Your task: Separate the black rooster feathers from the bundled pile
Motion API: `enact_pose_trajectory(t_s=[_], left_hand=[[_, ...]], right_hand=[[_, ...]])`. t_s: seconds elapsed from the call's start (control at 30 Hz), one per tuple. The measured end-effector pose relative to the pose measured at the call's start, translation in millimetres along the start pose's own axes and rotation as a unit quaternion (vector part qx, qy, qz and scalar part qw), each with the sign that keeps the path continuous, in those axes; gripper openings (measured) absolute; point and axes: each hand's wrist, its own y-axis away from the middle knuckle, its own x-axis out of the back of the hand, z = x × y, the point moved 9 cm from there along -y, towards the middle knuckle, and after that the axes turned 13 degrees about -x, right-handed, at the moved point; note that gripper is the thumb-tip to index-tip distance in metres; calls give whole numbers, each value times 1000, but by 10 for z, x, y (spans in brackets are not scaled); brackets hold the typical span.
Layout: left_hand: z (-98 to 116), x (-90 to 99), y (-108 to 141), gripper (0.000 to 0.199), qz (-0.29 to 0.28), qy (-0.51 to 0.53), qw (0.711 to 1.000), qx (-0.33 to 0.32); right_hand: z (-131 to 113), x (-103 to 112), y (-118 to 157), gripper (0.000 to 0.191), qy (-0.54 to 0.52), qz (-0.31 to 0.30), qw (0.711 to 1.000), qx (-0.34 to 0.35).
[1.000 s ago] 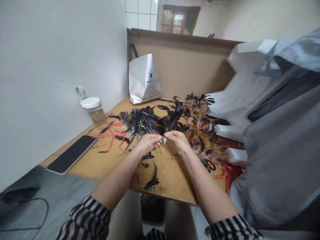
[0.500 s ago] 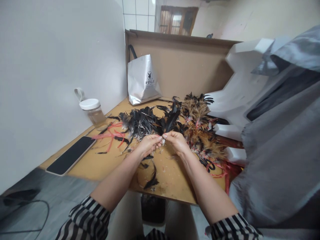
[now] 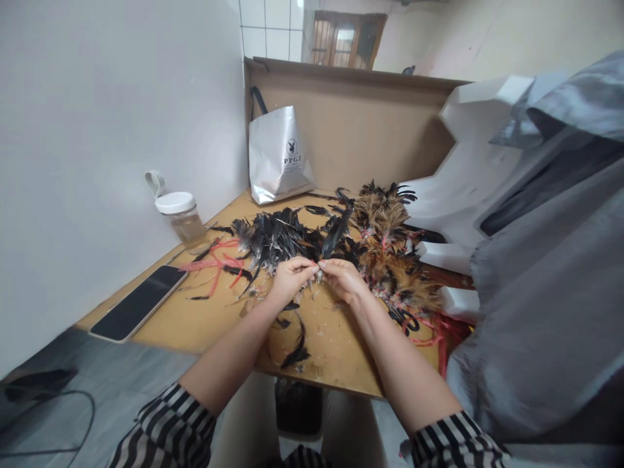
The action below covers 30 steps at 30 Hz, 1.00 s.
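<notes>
My left hand (image 3: 294, 278) and my right hand (image 3: 345, 279) meet fingertip to fingertip over the table. Both are closed in a pinch at the base of a small bunch of black feathers (image 3: 335, 235), whose tips point up and away from me. Pale quill ends show just below the fingertips. Whether a tie is wound there is too small to tell. Behind my left hand lies a heap of loose black feathers (image 3: 275, 237). To the right of my right hand are brown feather bunches (image 3: 402, 276), some with red ties at their bases.
A phone (image 3: 139, 303) and a lidded jar (image 3: 181, 218) stand at the left, near red strips (image 3: 214, 263). The silver bag (image 3: 277, 156) leans at the back. Black-handled scissors (image 3: 403, 318) lie at the right, beside grey cloth (image 3: 546, 299). Stray feathers (image 3: 296, 348) lie near the front edge.
My fingers have shifted slightly at the feather base, the left hand rising a little and turning its back more upward. The held feathers look narrower. Everything else stays in place.
</notes>
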Motion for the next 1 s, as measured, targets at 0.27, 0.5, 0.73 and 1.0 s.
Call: enact_pose_trajectory(t_s=[0.27, 0.5, 0.73, 1.0], left_hand=[[25, -145, 53, 29, -75, 34, 996, 42], [-92, -168, 52, 27, -97, 37, 993, 55], [-276, -52, 17, 22, -45, 4, 995, 94], [-324, 2, 10, 19, -31, -3, 995, 97]], right_hand=[[69, -14, -8, 20, -6, -40, 998, -46], [75, 68, 19, 24, 91, 7, 994, -54], [-134, 119, 72, 20, 273, 125, 949, 93], [-159, -38, 99, 18, 244, 92, 956, 130]])
